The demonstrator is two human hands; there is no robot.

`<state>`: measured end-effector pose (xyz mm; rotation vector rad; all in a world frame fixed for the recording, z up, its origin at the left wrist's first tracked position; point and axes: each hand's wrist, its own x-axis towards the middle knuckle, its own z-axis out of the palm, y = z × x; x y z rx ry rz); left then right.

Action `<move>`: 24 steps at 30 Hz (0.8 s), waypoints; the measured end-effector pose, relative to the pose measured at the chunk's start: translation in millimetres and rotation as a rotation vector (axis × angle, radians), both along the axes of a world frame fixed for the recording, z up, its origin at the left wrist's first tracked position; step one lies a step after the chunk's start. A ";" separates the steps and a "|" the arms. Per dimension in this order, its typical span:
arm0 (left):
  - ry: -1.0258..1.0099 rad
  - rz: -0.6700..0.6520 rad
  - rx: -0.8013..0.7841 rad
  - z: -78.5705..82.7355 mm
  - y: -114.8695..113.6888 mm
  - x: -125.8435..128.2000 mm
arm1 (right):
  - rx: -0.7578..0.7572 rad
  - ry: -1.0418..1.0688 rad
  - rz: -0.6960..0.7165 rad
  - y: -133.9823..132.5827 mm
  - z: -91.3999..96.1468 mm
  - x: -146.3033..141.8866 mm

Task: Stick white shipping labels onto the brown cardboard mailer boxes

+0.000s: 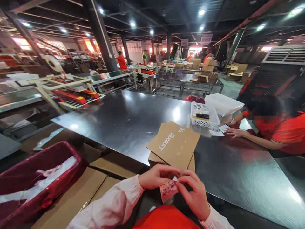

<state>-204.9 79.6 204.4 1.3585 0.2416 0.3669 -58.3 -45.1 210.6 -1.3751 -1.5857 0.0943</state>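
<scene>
1. A red bin (35, 181) with a glossy liner sits at the far left, white sheeting lying inside it.
2. Flat cardboard (71, 200) lies just beside the bin, running under the person's left sleeve.
3. Beyond these, a rack (69, 92) with red and yellow parts stands at the left end of the steel table (133, 121).
4. The left hand (156, 176) is low in the middle of the view, fingers curled narrow, thumb and fingertips pinching the top left edge of a label (168, 190).
5. The label (pink-red, with small print too fine to read) hangs between both hands, just in front of the person's chest and at the near edge of the table.
6. The right hand (194, 194) pinches the label's upper right part, fingers bent close together; the two hands touch above it.
7. Just behind the hands lies a stack of flat brown boxes (175, 144), the top one turned at an angle and printed with white lettering.
8. Farther right, a white basket (205, 116) rests on the table with a dark item in it, and a white lid (222, 103) leans beside it.
9. At the right edge a co-worker (278, 130) in red leans on the table, hands by some small white slips (218, 132).
</scene>
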 end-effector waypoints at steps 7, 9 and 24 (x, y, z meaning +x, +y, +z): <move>0.030 0.040 0.014 -25.7 5.8 0.5 | -0.139 -0.005 -0.182 6.0 9.8 -6.4; 0.092 0.042 -0.185 -43.7 9.4 -4.3 | -0.158 -0.011 -0.287 24.0 14.4 7.7; 0.407 0.338 -0.203 -100.8 39.0 -66.1 | -0.514 -0.528 -0.878 158.3 -23.5 73.2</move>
